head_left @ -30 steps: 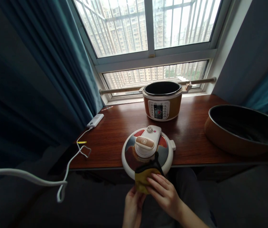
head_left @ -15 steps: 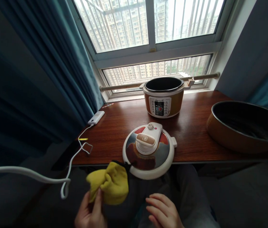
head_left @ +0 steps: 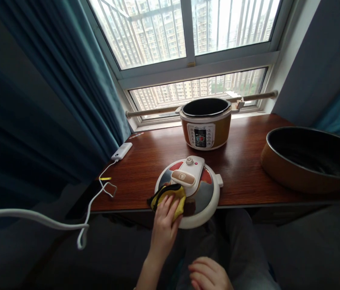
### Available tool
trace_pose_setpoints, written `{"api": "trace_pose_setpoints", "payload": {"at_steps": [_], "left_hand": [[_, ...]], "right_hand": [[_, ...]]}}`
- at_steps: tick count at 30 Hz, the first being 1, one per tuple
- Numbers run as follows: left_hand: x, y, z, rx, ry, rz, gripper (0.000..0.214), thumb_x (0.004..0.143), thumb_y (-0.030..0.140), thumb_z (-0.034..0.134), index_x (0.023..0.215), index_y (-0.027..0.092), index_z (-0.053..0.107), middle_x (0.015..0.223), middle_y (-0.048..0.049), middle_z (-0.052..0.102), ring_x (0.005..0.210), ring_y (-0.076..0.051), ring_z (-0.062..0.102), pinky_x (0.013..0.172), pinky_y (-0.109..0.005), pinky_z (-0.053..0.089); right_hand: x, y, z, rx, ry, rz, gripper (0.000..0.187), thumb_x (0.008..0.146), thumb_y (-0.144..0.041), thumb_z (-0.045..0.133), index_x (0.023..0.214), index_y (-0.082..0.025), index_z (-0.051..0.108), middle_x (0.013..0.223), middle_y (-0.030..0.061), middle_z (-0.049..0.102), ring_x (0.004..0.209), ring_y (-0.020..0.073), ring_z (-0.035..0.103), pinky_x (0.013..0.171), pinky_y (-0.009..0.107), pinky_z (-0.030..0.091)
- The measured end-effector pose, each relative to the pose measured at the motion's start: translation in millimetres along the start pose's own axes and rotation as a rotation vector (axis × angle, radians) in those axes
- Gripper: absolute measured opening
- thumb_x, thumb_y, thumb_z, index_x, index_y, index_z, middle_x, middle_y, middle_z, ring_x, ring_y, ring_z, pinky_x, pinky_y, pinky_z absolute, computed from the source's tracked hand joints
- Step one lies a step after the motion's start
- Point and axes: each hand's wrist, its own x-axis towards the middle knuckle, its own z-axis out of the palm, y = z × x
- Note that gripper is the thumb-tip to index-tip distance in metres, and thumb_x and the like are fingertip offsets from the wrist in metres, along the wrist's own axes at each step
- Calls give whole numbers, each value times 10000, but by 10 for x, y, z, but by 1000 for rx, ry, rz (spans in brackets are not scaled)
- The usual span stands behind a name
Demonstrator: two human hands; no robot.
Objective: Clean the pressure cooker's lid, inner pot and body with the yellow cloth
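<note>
Brought the yellow cloth (head_left: 180, 195) back onto the pressure-cooker lid (head_left: 202, 198), after holding it clear of the rim at about 8 o'clock half a second earlier. Pressed it against the lid's face between 7 and 8 o'clock, just beside the base of the tan-topped handle (head_left: 183, 178), with the dark trim facing outward and up. Kept the left hand (head_left: 165, 221) clamped on the folded cloth, with fingers laid over its near side. Left the right hand (head_left: 210, 274) apart, between 5 and 6 o'clock from the lid, loosely curled, with nothing visible in it; had used both hands on the cloth a second earlier. Seemed thereby to turn from two-handed handling to one-handed contact with the lid's surface. Found the lid in much the same place, lying on the wooden counter (head_left: 145, 161) with its 6 o'clock side past the near edge. Saw, farther out, the electric cooker body (head_left: 222, 131) between 12 and 1, uncovered; the large brown pot (head_left: 290, 177) between 2 and 3; the white power-bank-like device (head_left: 122, 152) near 10; the white cable (head_left: 37, 218) trailing between 8 and 9.
</note>
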Motion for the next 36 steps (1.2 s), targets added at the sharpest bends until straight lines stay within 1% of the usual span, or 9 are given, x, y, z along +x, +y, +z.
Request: {"api": "trace_pose_setpoints", "payload": {"at_steps": [4, 7, 12, 16, 21, 25, 29, 32, 36], "left_hand": [[-11, -319, -36, -2, 101, -150, 483, 894, 294, 396, 1372, 302, 321, 1444, -31, 325, 1353, -222, 209, 1103, -456, 153], [62, -394, -56, -31, 135, -214, 477, 904, 303, 368, 1378, 290, 309, 1451, -41, 312, 1352, -212, 214, 1100, -448, 165], [10, 31, 13, -74, 33, -113, 433, 867, 260, 436, 1297, 306, 452, 1440, -8, 333, 1365, -237, 163, 1110, -469, 81], [-274, 407, 190, -338, -18, -189, 410, 800, 241, 547, 1198, 339, 558, 1383, -9, 421, 1354, -269, 202, 1115, -449, 16], [-385, 434, 229, -379, -51, -201, 391, 779, 231, 584, 1151, 350, 595, 1320, -23, 498, 1328, -271, 272, 1118, -431, 62], [-66, 114, 71, -76, 24, -111, 428, 851, 246, 471, 1270, 332, 481, 1392, -2, 412, 1343, -242, 239, 1110, -454, 120], [485, -379, -56, 55, 40, -95, 402, 881, 301, 407, 1273, 260, 487, 1376, -41, 434, 1325, -223, 282, 1094, -448, 204], [969, -663, -89, 49, -121, -58, 408, 887, 337, 386, 1265, 229, 496, 1384, -53, 422, 1317, -220, 298, 1094, -443, 206], [1518, -791, -33, -129, -298, 7, 402, 847, 344, 466, 1219, 215, 545, 1373, -60, 436, 1302, -225, 325, 1103, -415, 176]], "right_hand": [[249, 213, -247, -49, -62, 171, 313, 841, -92, 429, 1113, -132, 580, 1084, 125, 640, 1077, 215, 569, 853, 338, 533], [384, 392, -243, -130, -70, 276, 414, 859, -114, 414, 1268, -144, 472, 1262, 131, 526, 1220, 237, 443, 944, 411, 471], [394, 570, -70, -231, -46, 281, 416, 857, -134, 435, 1272, -141, 474, 1295, 123, 497, 1244, 249, 411, 963, 442, 453], [340, 611, -18, -241, 12, 261, 404, 854, -108, 415, 1244, -158, 506, 1251, 107, 542, 1208, 232, 457, 946, 422, 474], [336, 645, -40, -232, 29, 245, 402, 845, -77, 413, 1222, -156, 525, 1222, 104, 566, 1192, 220, 477, 942, 413, 482], [354, 660, -62, -212, 13, 239, 408, 840, -72, 416, 1219, -169, 532, 1221, 98, 568, 1185, 215, 484, 938, 406, 487], [359, 667, -61, -206, 33, 230, 417, 839, -75, 422, 1227, -182, 528, 1204, 92, 581, 1172, 214, 498, 932, 400, 492], [350, 674, -49, -201, 41, 220, 423, 838, -66, 421, 1232, -184, 522, 1200, 90, 584, 1173, 215, 496, 931, 405, 492], [333, 676, -38, -192, 20, 230, 428, 839, -55, 418, 1239, -176, 512, 1224, 92, 566, 1200, 217, 468, 941, 411, 486]]}}
